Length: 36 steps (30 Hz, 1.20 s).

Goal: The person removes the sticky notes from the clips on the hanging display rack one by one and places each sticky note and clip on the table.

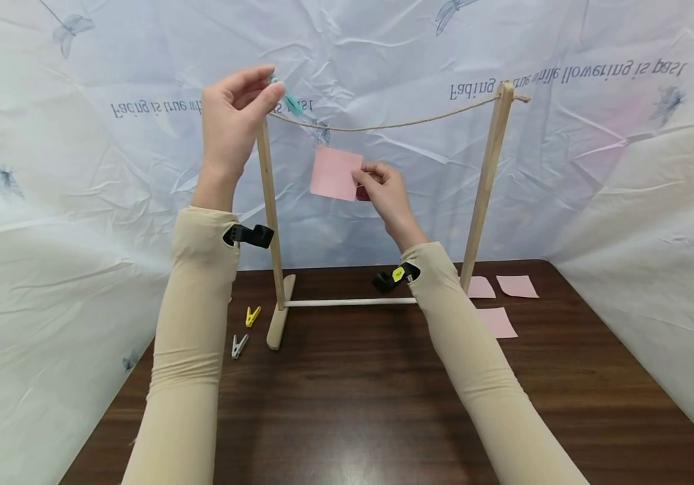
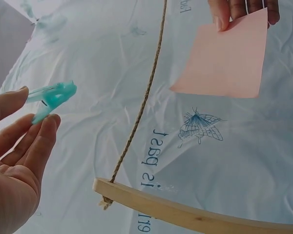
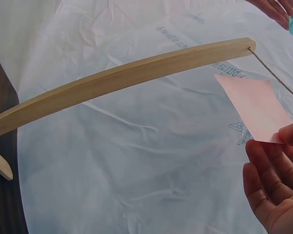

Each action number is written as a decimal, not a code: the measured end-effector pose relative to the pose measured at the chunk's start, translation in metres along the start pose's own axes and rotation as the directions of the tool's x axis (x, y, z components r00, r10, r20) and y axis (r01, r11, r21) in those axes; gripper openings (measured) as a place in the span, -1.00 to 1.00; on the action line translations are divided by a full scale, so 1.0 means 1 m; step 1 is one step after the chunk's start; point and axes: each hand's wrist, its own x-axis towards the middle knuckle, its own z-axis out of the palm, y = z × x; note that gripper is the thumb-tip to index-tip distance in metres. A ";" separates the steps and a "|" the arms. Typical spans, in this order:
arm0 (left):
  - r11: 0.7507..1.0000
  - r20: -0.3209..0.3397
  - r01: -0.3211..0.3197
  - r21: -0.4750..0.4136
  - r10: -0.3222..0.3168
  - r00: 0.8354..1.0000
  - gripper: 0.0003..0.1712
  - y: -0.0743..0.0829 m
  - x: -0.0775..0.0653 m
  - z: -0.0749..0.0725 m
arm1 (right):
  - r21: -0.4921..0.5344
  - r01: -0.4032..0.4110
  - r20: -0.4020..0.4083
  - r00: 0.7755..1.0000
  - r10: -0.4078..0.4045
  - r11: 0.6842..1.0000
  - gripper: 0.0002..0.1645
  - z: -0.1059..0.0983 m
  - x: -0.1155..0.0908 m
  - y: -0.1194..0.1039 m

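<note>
My left hand [image 1: 234,124] is raised near the left end of the rope [image 1: 377,126]. Between its thumb and fingers it pinches a teal clothespin [image 2: 56,97], which points toward the rope. Lower and to the right, my right hand [image 1: 386,195] pinches a square pink paper [image 1: 335,174] by its right edge. The paper hangs in the air below the sagging rope, apart from it in the head view. The rope is strung between two upright wooden posts [image 1: 485,188] of a stand.
On the dark table [image 1: 347,391], a yellow clothespin [image 1: 253,316] and a white clothespin [image 1: 239,346] lie left of the stand's foot [image 1: 277,330]. Several pink papers [image 1: 517,286] lie at the right, partly behind my right sleeve. A white bar [image 1: 350,302] joins the posts low down.
</note>
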 end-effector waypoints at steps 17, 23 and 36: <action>1.000 -0.099 -0.025 0.019 0.026 0.995 -0.64 0.002 -0.025 -0.041 | -0.036 0.034 0.014 0.999 -0.033 0.999 -0.68 -0.028 -0.017 -0.003; 0.995 -0.205 -0.053 0.080 0.069 0.976 -0.65 0.011 -0.040 -0.064 | -0.040 0.048 0.016 0.999 -0.047 0.998 -0.69 -0.041 -0.024 -0.010; 0.990 -0.311 0.018 0.137 0.026 0.950 -0.58 0.010 -0.067 -0.124 | 0.011 0.065 -0.021 0.998 -0.065 0.998 -0.83 -0.084 -0.045 -0.019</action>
